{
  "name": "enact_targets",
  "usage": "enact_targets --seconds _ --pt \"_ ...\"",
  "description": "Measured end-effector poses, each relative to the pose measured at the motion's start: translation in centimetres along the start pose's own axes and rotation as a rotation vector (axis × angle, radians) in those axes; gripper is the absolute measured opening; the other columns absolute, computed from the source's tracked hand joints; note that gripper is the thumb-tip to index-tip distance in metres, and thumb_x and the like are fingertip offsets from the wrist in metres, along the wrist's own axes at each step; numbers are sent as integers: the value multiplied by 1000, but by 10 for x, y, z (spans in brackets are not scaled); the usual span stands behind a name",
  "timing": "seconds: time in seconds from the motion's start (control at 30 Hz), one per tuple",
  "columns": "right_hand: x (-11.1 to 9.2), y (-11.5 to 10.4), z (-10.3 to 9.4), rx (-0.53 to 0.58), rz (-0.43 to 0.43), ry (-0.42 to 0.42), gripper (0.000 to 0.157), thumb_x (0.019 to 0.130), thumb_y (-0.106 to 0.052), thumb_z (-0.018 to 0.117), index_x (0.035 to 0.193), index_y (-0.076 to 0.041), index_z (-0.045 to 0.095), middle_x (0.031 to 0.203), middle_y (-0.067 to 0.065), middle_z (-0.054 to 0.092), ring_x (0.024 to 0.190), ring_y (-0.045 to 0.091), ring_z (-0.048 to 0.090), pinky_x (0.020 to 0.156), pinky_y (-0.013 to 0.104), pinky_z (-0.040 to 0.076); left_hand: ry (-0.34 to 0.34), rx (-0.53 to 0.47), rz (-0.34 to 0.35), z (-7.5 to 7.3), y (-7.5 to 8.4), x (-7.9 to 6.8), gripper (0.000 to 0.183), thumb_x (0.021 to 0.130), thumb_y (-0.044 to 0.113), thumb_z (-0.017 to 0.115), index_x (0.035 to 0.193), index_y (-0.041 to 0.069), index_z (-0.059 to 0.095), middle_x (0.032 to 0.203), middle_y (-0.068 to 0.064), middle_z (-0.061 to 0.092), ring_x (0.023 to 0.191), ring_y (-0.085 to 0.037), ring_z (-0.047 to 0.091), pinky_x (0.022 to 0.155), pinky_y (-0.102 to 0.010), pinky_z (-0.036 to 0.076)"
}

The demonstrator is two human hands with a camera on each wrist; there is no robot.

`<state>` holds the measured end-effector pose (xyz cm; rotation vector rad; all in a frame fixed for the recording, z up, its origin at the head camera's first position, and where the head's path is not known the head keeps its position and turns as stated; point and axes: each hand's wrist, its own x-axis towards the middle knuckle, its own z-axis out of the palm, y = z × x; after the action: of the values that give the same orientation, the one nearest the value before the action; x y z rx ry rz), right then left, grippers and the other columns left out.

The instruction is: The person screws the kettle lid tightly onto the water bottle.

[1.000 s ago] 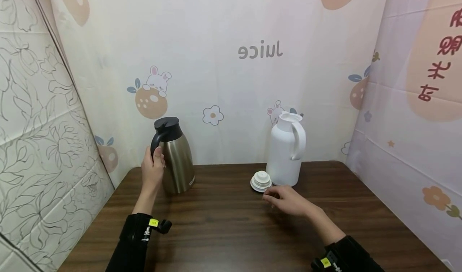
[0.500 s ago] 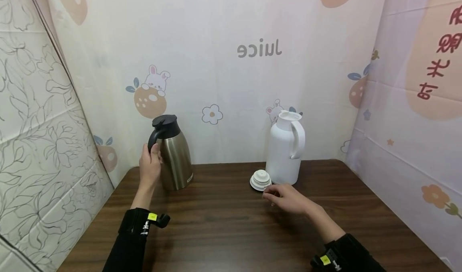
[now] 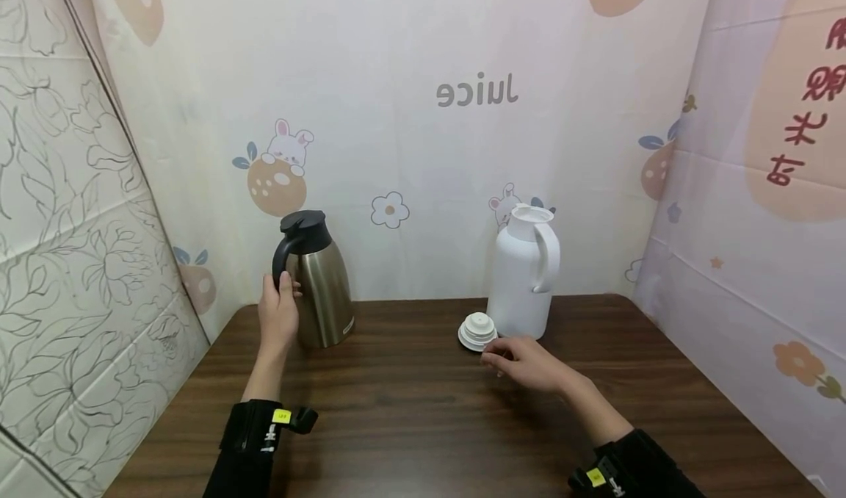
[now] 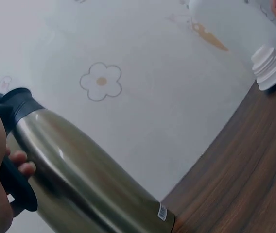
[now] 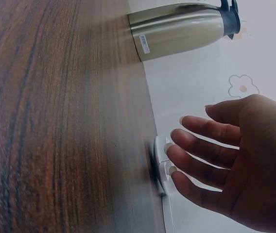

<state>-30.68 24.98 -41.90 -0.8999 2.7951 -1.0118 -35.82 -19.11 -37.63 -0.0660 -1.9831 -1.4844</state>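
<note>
A steel thermos jug (image 3: pixel 324 292) with a black lid stands upright at the back left of the table. My left hand (image 3: pixel 277 318) is at its black handle, fingers curled through the loop; in the left wrist view fingertips (image 4: pixel 24 165) show between handle and body. A white thermos jug (image 3: pixel 522 278), its top without a stopper, stands at the back right. In front of it, a little to the left, lies a white stopper (image 3: pixel 478 329). My right hand (image 3: pixel 525 366) hovers just beside the stopper, fingers loosely bent and holding nothing in the right wrist view.
The brown wooden table (image 3: pixel 396 410) ends at the back against a printed cloth backdrop (image 3: pixel 423 153). More patterned cloth hangs on the left and right sides.
The steel jug has shifted slightly back and to the left in my left hand, and that hand now sits a little lower on the handle. The right hand has not visibly moved.
</note>
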Motion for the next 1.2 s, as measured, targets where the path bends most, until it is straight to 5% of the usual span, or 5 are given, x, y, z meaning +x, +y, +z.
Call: enact_targets --seconds 0.2,0.43,0.77,1.0,1.2 --pt "-1 1 -1 2 6 -2 25 103 -27 54 104 -7 70 88 12 72 76 25 69 60 30 54 41 113 -27 1 10 -5 50 106 39 38 132 -3 42 110 -24 53 94 -37 49 79 -46 37" --pt "0 3 -4 13 28 -9 23 103 -27 54 103 -10 70 92 12 73 78 26 69 63 33 55 80 206 -41 -1 29 -7 63 100 38 47 151 6 28 134 -24 42 113 -37 42 94 -59 35" --pt "3 6 -6 -54 16 61 22 102 -24 56 97 -9 71 85 10 72 73 27 67 59 30 52 216 351 115 -5 67 -11 55 96 31 54 142 3 43 134 -22 44 120 -36 37 93 -57 37" --pt "6 2 -10 -115 88 160 19 99 -23 60 95 -9 72 78 9 70 63 15 58 57 32 48 44 372 274 15 76 -18 49 96 24 58 137 -2 49 124 -23 57 113 -38 49 91 -60 44" --pt "14 -4 -13 -201 101 269 17 97 -24 63 97 -10 72 84 4 72 71 13 59 62 35 51 -195 510 279 44 62 -26 55 97 32 54 142 0 46 136 -24 52 124 -39 46 100 -59 44"
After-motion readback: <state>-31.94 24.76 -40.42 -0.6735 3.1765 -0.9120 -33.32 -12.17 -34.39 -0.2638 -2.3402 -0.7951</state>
